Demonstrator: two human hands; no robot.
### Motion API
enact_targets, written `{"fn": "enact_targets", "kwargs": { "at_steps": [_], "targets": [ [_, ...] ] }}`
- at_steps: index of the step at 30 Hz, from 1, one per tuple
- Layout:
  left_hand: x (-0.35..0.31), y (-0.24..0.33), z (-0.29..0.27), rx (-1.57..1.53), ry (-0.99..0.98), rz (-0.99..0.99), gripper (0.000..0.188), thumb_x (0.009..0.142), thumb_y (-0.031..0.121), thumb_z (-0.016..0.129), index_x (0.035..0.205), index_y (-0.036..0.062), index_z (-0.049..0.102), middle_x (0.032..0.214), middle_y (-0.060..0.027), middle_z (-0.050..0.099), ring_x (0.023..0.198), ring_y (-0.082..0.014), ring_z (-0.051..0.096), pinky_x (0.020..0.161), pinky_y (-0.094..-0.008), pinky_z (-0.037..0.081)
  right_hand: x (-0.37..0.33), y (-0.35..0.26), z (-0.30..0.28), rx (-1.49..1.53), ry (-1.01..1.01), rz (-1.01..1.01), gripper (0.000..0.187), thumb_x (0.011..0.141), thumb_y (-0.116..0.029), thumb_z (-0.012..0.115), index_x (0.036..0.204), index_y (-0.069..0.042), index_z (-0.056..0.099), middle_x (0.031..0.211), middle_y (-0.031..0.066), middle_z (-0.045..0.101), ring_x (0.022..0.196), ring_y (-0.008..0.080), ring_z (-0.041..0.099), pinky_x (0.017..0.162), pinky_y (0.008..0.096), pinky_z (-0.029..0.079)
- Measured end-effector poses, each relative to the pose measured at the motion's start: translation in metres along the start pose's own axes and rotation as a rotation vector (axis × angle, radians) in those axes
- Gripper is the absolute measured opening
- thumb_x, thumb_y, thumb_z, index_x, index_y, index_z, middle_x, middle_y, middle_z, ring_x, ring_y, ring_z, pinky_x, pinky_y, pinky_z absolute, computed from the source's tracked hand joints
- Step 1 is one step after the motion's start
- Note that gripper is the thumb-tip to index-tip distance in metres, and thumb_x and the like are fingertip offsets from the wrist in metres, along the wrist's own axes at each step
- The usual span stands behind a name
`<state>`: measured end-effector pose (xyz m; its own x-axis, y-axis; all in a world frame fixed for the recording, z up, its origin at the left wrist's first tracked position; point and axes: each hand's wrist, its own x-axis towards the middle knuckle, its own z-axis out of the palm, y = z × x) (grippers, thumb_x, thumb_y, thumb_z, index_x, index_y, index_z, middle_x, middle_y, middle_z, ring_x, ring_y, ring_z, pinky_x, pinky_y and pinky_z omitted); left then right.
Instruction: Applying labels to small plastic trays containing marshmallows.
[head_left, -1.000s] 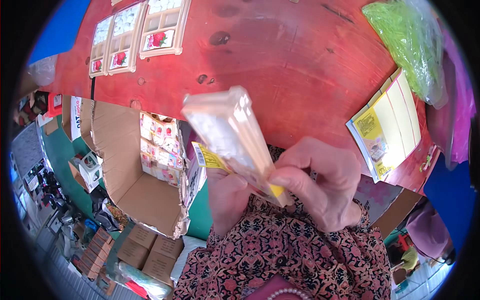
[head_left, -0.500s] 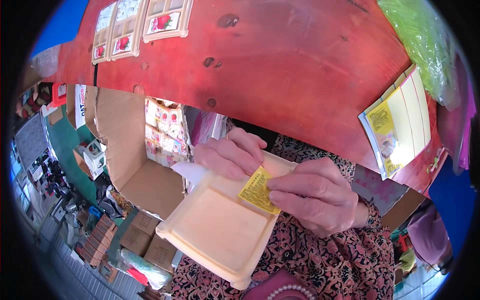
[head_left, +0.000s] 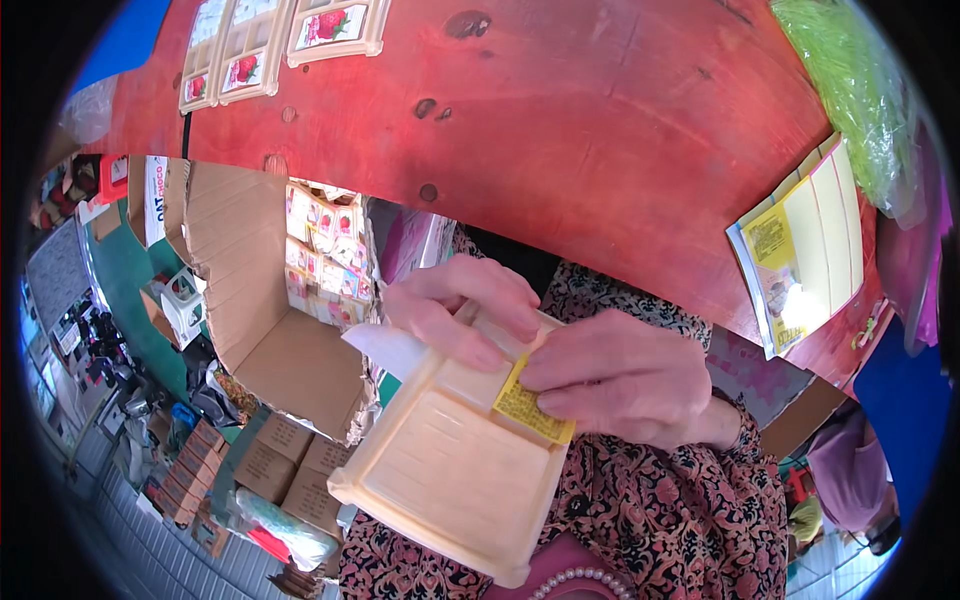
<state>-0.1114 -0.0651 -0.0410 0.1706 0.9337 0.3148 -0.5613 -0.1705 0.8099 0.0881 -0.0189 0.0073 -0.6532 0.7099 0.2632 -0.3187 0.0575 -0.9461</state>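
Note:
A cream plastic tray (head_left: 450, 485) is tilted over my lap, its flat underside facing up. My left hand (head_left: 465, 305) grips its far edge, fingers bent over the plastic. Against that face, close to the right edge, lies a small yellow printed sticker (head_left: 530, 405). My right hand (head_left: 630, 375) is closed on the sticker, its fingertips at the sticker's upper right side. A white slip (head_left: 385, 348) sticks out from under the left hand at the tray's left edge; what it is attached to is hidden.
The red table (head_left: 560, 120) bears compartment trays (head_left: 340, 28) with strawberry cards at far left. On its right lie sticker sheets (head_left: 825, 235) beside a green plastic bag (head_left: 850, 100). An opened cardboard box (head_left: 235, 240) with packed goods stands left of my hands. Stacked cartons (head_left: 290, 450) are lower left.
The sticker has shifted slightly right and down with the tray, and my right fingers have moved to its upper side. My left fingers have slid over the tray's face.

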Motion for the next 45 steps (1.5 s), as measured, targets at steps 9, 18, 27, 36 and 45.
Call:
{"fn": "enact_targets", "kwargs": {
  "at_steps": [9, 18, 27, 36, 45],
  "targets": [
    [-0.001, -0.022, 0.008, -0.259, 0.087, -0.051, 0.011, 0.088, 0.020, 0.062, 0.080, 0.0115, 0.061, 0.097, -0.0131, 0.046, 0.080, -0.0235, 0.051, 0.074, -0.0316, 0.046, 0.011, -0.007, 0.001, -0.095, -0.057, 0.281, 0.028, 0.077, -0.015, 0.070, 0.101, 0.000, 0.068, 0.100, 0.0105, 0.058, 0.088, 0.0227, 0.057, 0.075, 0.0322, 0.047],
    [-0.001, -0.034, -0.008, -0.220, -0.068, 0.056, 0.018, 0.089, 0.027, 0.060, 0.084, 0.0100, 0.065, 0.095, -0.0137, 0.048, 0.082, -0.0231, 0.053, 0.075, -0.0293, 0.047, 0.019, -0.007, -0.007, -0.058, -0.150, 0.452, 0.016, 0.079, 0.000, 0.063, 0.093, -0.001, 0.057, 0.091, 0.0116, 0.051, 0.087, 0.0291, 0.051, 0.073, 0.0349, 0.044],
    [0.004, -0.050, 0.000, -0.369, -0.035, 0.195, 0.024, 0.087, 0.028, 0.065, 0.082, 0.0046, 0.061, 0.091, -0.0143, 0.053, 0.079, -0.0240, 0.056, 0.070, -0.0304, 0.047, 0.015, -0.001, -0.007, -0.062, 0.088, 0.230, 0.020, 0.085, -0.022, 0.065, 0.079, -0.004, 0.056, 0.083, 0.0051, 0.054, 0.073, 0.0172, 0.050, 0.070, 0.0299, 0.041],
    [0.000, -0.064, 0.021, -0.556, 0.136, 0.246, 0.023, 0.090, 0.024, 0.060, 0.081, 0.0021, 0.062, 0.090, -0.0199, 0.059, 0.077, -0.0244, 0.057, 0.069, -0.0308, 0.046, 0.020, 0.002, 0.003, -0.336, -0.107, 0.176, 0.011, 0.079, -0.012, 0.066, 0.081, -0.008, 0.056, 0.087, 0.0042, 0.054, 0.083, 0.0214, 0.048, 0.074, 0.0330, 0.040],
    [0.004, -0.063, -0.004, -0.558, -0.122, 0.133, 0.021, 0.086, 0.023, 0.066, 0.089, 0.0027, 0.066, 0.096, -0.0156, 0.057, 0.089, -0.0244, 0.055, 0.080, -0.0333, 0.044, 0.018, 0.000, 0.009, -0.416, 0.035, 0.189, 0.011, 0.078, -0.007, 0.066, 0.081, -0.005, 0.057, 0.085, 0.0065, 0.054, 0.080, 0.0232, 0.049, 0.070, 0.0324, 0.041]
  ]
}}
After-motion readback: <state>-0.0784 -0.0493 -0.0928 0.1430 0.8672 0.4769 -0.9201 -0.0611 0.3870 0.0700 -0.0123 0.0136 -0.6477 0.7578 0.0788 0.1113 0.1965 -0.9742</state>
